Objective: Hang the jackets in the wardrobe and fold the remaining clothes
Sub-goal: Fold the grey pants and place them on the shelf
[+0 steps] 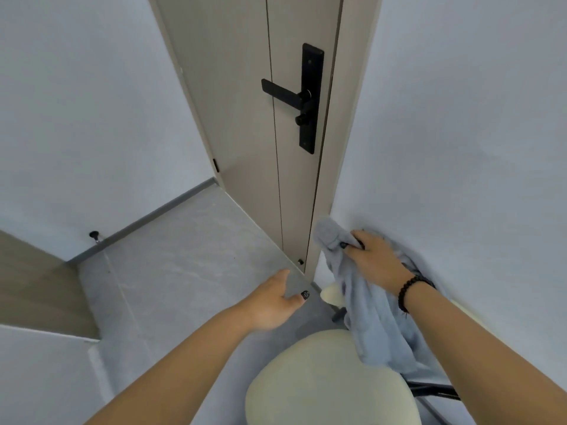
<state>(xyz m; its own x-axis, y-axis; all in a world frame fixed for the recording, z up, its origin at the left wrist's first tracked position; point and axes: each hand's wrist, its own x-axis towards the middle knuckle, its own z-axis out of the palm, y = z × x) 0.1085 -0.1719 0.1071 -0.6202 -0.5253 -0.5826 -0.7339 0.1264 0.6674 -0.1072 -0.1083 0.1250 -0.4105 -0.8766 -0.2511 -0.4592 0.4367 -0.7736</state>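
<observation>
My right hand grips a light blue garment by its upper part, close to the wall on the right. The cloth hangs down from my fist over a cream chair below. My left hand is held out over the floor with its fingers relaxed and holds nothing. A dark bead bracelet sits on my right wrist. No wardrobe is in view.
A beige door with a black lever handle stands shut straight ahead. Pale walls close in on both sides. Grey tile floor lies in front, with a door stop at the left skirting. Black chair parts show at lower right.
</observation>
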